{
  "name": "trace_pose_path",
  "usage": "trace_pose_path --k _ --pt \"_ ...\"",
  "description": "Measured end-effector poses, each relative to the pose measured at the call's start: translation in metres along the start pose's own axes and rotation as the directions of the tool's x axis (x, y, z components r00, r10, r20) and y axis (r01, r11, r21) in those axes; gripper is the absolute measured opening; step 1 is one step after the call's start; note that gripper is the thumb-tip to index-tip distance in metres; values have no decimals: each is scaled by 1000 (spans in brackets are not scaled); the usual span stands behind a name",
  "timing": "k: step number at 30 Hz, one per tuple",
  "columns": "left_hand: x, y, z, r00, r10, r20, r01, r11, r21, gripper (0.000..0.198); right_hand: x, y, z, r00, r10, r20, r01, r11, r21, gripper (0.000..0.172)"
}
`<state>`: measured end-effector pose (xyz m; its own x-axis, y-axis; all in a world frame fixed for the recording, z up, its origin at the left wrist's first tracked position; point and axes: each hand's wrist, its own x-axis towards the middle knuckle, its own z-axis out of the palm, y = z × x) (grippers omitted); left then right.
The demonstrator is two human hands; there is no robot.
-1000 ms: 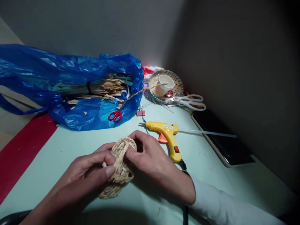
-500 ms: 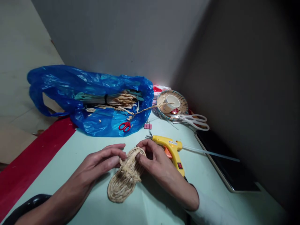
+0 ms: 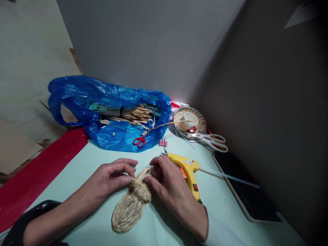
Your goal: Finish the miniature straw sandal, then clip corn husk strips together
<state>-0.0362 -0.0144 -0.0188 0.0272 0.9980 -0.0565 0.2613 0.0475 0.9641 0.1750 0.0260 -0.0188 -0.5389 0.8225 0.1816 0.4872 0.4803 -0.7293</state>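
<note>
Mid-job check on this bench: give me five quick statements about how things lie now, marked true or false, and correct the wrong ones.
1. The left hand and right hand are both at the far end of the woven straw piece. True.
2. The glue gun lies to the left of the blue bag. False: the yellow glue gun is to the right of the blue bag in the picture.
3. The red-handled scissors lie on the blue bag. True.
4. The white-handled scissors are in the left hand. False: the white-handled scissors lie by the round basket.
5. The pale cup sits in the round basket. True.
</note>
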Motion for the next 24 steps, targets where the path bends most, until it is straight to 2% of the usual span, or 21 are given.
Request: trace_pose_path --k 2,5,7,10,14,18,24 --pt "-1 1 0 1000 0 -12 0 1000 -9 16 3 1 -4 993 82 89 -97 978 184 8" --pt "-1 3 0 1000 0 -22 0 1000 -7 16 6 3 -8 981 105 165 -151 944 294 4" --pt "-1 4 -2 999 1 -38 -1 1000 5 16 7 4 -9 983 100 152 -145 935 323 9" --pt "0 8 -7 999 10 -44 -8 999 41 16 8 5 -14 991 121 51 -131 933 335 17" --pt "-2 14 -11 999 47 1 -46 987 151 17 10 8 -24 990 133 -56 -105 929 355 27" --pt "-2 15 -11 990 141 2 -137 956 259 17 9 12 -28 989 132 -62 -98 915 390 34" --pt "-4 17 -10 964 264 3 -243 884 398 20 6 13 -21 988 154 -5 -135 879 458 36"
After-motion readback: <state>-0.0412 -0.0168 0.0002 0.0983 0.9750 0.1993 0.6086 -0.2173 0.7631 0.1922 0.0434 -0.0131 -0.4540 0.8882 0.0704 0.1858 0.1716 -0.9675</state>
